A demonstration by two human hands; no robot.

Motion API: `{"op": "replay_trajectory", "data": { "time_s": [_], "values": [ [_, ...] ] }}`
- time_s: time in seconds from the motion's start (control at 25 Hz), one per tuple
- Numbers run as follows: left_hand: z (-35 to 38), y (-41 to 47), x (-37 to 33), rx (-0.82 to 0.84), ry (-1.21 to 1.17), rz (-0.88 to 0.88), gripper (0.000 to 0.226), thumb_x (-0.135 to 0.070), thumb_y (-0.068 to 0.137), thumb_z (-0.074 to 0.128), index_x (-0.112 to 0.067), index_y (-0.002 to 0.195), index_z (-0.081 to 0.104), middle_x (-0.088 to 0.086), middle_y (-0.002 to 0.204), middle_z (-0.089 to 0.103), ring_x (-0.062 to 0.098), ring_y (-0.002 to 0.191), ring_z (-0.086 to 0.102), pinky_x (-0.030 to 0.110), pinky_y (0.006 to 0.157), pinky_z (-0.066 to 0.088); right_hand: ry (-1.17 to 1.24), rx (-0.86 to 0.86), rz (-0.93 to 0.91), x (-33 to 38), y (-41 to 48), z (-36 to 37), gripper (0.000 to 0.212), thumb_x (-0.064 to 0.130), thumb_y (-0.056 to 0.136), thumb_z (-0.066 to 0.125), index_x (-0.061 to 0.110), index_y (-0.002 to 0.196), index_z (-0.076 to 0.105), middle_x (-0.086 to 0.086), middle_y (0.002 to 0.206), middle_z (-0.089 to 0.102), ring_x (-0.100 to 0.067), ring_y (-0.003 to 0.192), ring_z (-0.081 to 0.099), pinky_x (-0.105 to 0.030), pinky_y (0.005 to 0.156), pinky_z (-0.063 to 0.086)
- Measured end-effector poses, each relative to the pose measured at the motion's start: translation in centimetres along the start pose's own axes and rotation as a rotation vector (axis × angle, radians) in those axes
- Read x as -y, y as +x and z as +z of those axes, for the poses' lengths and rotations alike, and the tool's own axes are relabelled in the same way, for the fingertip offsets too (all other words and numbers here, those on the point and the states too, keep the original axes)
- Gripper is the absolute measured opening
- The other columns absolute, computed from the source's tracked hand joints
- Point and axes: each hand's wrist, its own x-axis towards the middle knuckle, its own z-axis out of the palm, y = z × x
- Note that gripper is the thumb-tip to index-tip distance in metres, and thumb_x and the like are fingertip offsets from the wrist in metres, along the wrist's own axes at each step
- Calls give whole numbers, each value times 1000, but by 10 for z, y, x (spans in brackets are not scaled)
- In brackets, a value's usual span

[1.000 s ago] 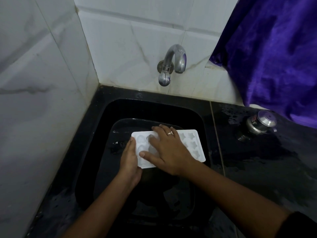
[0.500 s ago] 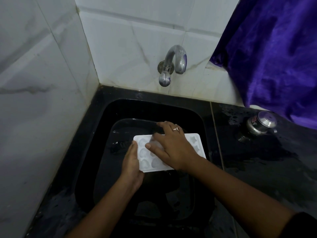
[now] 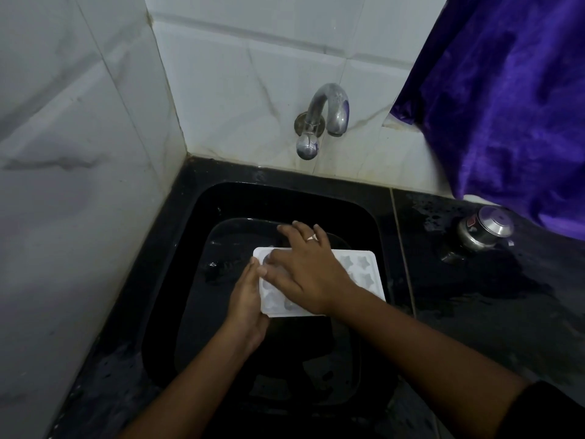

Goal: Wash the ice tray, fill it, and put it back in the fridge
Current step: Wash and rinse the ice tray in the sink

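Tray: the ice tray (image 3: 361, 270) sits low in the black sink (image 3: 376, 223), cells up, long side running left to right. Star-shaped cells show at its right end, and the rest is under the hands.
Left hand: the left hand (image 3: 247, 299) has the near-left corner, thumb laid along the short edge, fingers tucked out of sight beneath. It's a clamp, I'd say, so the tray can't skate about while it's rubbed.
Right hand: the right hand (image 3: 307, 267) lies flat over the left and middle cells, fingers spread and nearly straight, tips past the far edge. It grasps nothing and only presses down, ring (image 3: 311, 237) showing. That looks like scrubbing with palm and fingers.
Stage: washing, by my reading, with filling and the fridge yet to come.
Tap: the tap (image 3: 326, 118) juts from the far wall, beyond the tray, with no stream visible. The tray would likely have to go farther back to catch water.
Water: the basin glints as if water stands in it, though I can't tell how deep.
Right side: a steel pot (image 3: 484, 229) stands on the wet black counter (image 3: 474, 312), well apart from the sink, with a purple cloth (image 3: 506, 106) hanging above it.
Left side: the tiled wall (image 3: 79, 153) crowds the sink's left rim, so there's little elbow room there.
In the way: nothing lies between tray and tap, and only the right forearm crosses the sink's near-right side.
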Motion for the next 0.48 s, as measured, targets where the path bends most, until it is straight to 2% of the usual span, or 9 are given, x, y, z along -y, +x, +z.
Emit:
{"op": "replay_trajectory", "data": {
  "time_s": [0.08,0.2,0.32,0.48],
  "values": [
    [-1,0,0,0,-8,7,48,-49,109,47,-11,124,72,17,108,81,30,96,80,45,87,61,-5,22,-21,3,0,2,67,71,100,24,27,126,68,-13,161,40,-31,153,24,-60,124,12],
    [0,0,1,15,-19,-9,52,-51,108,46,-9,127,72,18,112,80,32,104,78,47,93,60,-1,16,-10,1,1,-1,66,70,100,23,31,125,70,-13,161,40,-32,153,24,-59,124,11],
    [-2,0,5,3,-29,-19,49,-50,109,46,-11,125,72,16,109,81,29,95,80,44,84,61,-38,50,-57,-1,1,2,68,71,100,24,27,123,71,-13,161,39,-32,154,23,-60,124,13],
    [-5,0,5,-9,-30,-33,54,-50,108,46,-6,125,73,20,113,79,31,100,79,41,81,64,-41,37,-46,-6,2,0,58,68,102,28,36,125,71,-12,161,40,-34,153,24,-60,124,12]
  ]
}}
